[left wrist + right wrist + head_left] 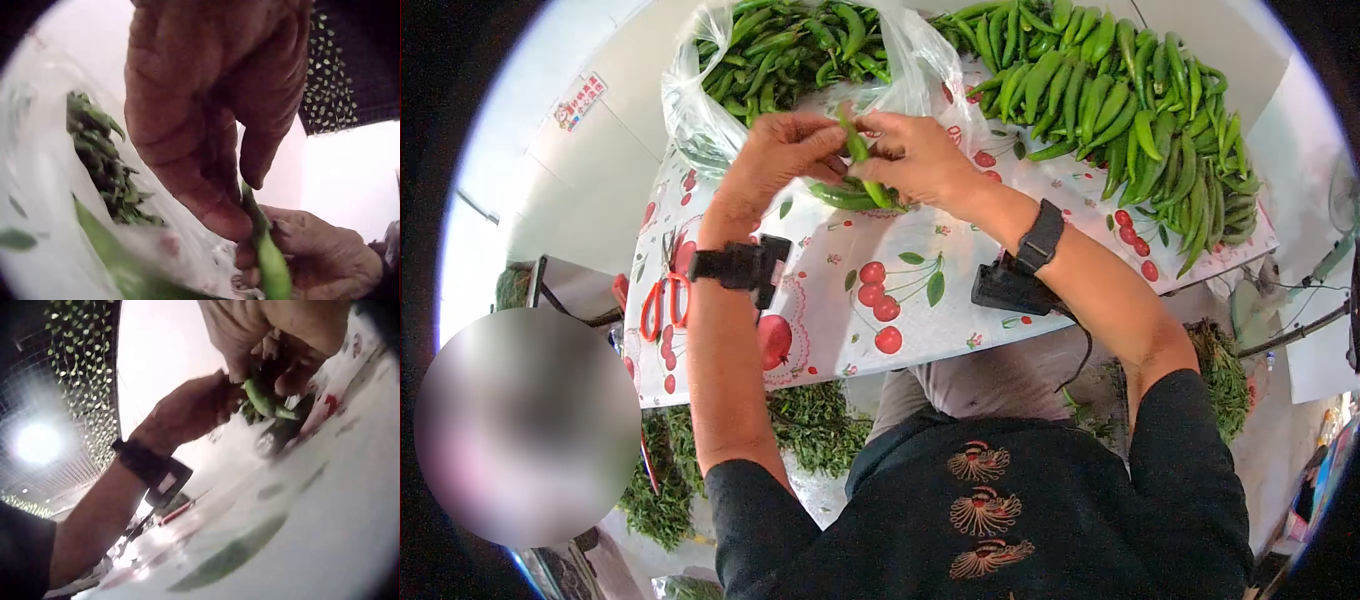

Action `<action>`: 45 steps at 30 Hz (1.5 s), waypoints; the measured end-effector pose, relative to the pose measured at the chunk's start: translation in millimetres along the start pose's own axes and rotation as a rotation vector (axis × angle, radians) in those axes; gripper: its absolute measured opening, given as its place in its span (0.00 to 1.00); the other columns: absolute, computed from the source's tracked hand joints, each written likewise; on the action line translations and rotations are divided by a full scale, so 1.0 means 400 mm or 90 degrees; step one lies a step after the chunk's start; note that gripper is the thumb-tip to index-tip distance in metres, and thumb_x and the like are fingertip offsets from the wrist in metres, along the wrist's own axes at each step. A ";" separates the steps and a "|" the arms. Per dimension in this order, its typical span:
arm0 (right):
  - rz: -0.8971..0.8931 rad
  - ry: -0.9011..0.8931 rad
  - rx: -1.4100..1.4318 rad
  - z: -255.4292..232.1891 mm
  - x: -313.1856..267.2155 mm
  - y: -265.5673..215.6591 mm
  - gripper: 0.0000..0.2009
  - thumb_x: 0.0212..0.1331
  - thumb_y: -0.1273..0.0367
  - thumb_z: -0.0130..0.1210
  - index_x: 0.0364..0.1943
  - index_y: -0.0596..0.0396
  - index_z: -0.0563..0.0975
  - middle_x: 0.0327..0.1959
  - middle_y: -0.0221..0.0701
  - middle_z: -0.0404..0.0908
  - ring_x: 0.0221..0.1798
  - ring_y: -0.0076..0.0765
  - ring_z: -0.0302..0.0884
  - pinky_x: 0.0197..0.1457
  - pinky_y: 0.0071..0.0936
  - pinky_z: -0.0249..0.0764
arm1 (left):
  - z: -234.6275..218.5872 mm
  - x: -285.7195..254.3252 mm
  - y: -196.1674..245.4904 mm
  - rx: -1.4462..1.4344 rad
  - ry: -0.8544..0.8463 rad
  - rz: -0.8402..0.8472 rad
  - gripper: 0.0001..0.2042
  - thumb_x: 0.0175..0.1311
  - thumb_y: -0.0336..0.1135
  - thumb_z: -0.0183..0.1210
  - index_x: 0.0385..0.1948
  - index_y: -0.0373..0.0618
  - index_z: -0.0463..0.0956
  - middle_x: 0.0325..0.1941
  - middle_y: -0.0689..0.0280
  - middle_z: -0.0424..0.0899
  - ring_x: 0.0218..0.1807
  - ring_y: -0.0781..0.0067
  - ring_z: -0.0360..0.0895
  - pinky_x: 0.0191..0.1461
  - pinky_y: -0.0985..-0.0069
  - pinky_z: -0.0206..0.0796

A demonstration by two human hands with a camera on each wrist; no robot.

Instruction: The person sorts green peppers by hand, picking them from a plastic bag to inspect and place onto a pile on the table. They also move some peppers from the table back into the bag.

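Between my two hands is a green chili pepper point(858, 150), slanting in the head view. My left hand point(785, 155) pinches its stem end; in the left wrist view the stem lies between that thumb and the fingers. My right hand point(930, 165) holds the pepper's body, with the pointed tip sticking out below the fingers in the right wrist view. Just beneath the hands a few more green peppers point(840, 197) lie on the table. An open clear plastic bag point(690, 120) full of green peppers point(790, 50) stands right behind my left hand.
A large spread of green peppers point(1090, 90) covers the table's back right. Red-handled scissors point(665, 305) lie near the left edge of the cherry-patterned tablecloth point(930, 320). Bundles of green plants point(820, 430) are on the floor below. A blurred round patch hides the lower left.
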State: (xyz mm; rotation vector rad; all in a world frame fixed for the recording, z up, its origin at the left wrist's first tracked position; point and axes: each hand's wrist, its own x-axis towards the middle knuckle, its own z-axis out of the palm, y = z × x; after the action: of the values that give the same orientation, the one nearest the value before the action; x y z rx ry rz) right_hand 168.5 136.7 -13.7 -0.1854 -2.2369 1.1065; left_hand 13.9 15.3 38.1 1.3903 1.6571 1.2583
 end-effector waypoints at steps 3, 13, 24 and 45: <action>0.021 0.048 0.138 -0.030 -0.016 -0.003 0.26 0.47 0.62 0.63 0.50 0.62 0.74 0.30 0.42 0.82 0.35 0.33 0.81 0.39 0.27 0.74 | -0.058 0.000 0.023 0.234 0.066 0.012 0.15 0.64 0.41 0.55 0.44 0.40 0.79 0.34 0.66 0.83 0.29 0.83 0.74 0.33 0.82 0.68; 0.208 0.042 0.223 -0.103 -0.067 0.044 0.21 0.56 0.68 0.58 0.52 0.63 0.72 0.26 0.28 0.79 0.16 0.15 0.68 0.15 0.16 0.64 | -0.045 -0.015 -0.078 0.478 0.107 0.040 0.16 0.59 0.35 0.55 0.46 0.37 0.75 0.27 0.58 0.79 0.29 0.68 0.75 0.37 0.72 0.68; 0.159 0.019 0.093 -0.074 -0.067 0.060 0.19 0.56 0.68 0.58 0.51 0.64 0.73 0.26 0.27 0.78 0.20 0.14 0.68 0.20 0.16 0.63 | -0.036 -0.060 -0.043 0.595 0.108 -0.029 0.14 0.52 0.29 0.57 0.42 0.43 0.78 0.35 0.60 0.81 0.36 0.63 0.78 0.42 0.69 0.70; 0.222 -0.047 0.434 -0.087 -0.081 0.008 0.20 0.66 0.65 0.47 0.58 0.59 0.66 0.26 0.27 0.75 0.24 0.19 0.75 0.19 0.17 0.69 | 0.093 -0.092 0.002 0.539 0.208 0.211 0.12 0.65 0.30 0.52 0.48 0.45 0.74 0.41 0.62 0.82 0.40 0.66 0.80 0.44 0.72 0.73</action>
State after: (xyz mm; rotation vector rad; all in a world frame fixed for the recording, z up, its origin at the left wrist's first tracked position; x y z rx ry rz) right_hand 214.2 149.7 -15.9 -0.2489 -1.7944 2.0192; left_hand 56.9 -10.3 22.1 2.0998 2.4244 1.0146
